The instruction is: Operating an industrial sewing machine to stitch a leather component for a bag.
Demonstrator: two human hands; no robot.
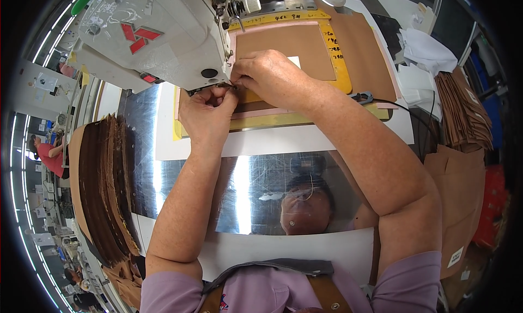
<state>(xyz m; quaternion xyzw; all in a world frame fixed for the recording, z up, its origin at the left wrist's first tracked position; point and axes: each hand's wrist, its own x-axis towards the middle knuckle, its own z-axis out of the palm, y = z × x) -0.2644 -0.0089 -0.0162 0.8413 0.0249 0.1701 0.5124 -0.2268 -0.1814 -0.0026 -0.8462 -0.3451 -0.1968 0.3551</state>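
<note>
My left hand (208, 117) is closed in a pinch, thumb and fingertips together, just below the white sewing machine's head (182, 46). Right beside it my right hand (275, 80) pinches at the needle area, its fingertips almost meeting those of the left. Whatever the fingers hold is too small and too covered to make out. Under the hands lies a yellow template frame (341, 76) with handwritten marks. It surrounds a brown panel (267, 43) edged with pink strips. A dark grey clip (363, 98) with a black cable sits at the frame's near right corner.
A shiny steel plate (261, 196) and white sheeting (185, 147) cover the table before me. Brown pieces stand stacked at left (103, 182), with another brown stack (463, 111) at right. Crumpled white material (422, 54) lies at far right. Another person (52, 155) is in the left background.
</note>
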